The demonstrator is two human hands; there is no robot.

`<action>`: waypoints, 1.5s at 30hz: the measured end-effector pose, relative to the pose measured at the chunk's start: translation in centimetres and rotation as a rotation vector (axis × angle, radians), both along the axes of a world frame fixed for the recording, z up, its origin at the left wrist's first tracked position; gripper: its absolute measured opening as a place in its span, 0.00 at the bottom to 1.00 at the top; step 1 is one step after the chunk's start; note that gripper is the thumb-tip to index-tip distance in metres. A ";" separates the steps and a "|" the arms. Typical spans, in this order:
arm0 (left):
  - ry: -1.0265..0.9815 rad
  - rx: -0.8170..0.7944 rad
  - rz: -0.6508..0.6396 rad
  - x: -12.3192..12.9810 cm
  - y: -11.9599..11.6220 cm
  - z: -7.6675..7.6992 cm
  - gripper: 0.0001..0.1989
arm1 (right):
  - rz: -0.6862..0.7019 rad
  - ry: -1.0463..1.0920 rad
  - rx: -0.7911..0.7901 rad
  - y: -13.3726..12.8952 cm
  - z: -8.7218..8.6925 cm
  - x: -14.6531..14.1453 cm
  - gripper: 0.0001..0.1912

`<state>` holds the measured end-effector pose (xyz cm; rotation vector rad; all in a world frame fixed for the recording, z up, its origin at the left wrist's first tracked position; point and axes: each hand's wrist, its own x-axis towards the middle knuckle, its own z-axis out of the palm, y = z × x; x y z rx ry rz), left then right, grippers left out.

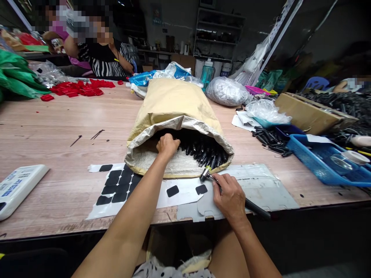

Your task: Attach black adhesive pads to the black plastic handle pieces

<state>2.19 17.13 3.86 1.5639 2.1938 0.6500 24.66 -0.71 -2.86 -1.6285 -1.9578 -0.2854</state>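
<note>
A yellow woven sack (179, 100) lies on the table with its mouth facing me, and many black parts (204, 152) show inside. My left hand (168, 144) reaches into the mouth, its fingers closed at the left end of the parts; what it grips, if anything, is hidden. Just right of the mouth's lower edge, my right hand (230, 195) is wrapped round a small hammer (257, 208) with a metal head and a dark handle. The hammer's head touches or nearly touches the sack's rim. Under the sack lies a white sheet with black rounded-square stickers (173, 190).
A white device (21, 187) lies at the left. Red pieces (78, 88) and green plastic (21, 75) are at the back left. A blue tray (327, 162), black parts and a cardboard box (310, 114) stand at the right. Another person (107, 58) sits across the table.
</note>
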 end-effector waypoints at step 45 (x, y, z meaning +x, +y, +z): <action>-0.219 0.165 -0.643 -2.2 -12.4 -5.0 0.09 | 0.216 0.218 -0.124 -1.7 3.4 -6.4 0.20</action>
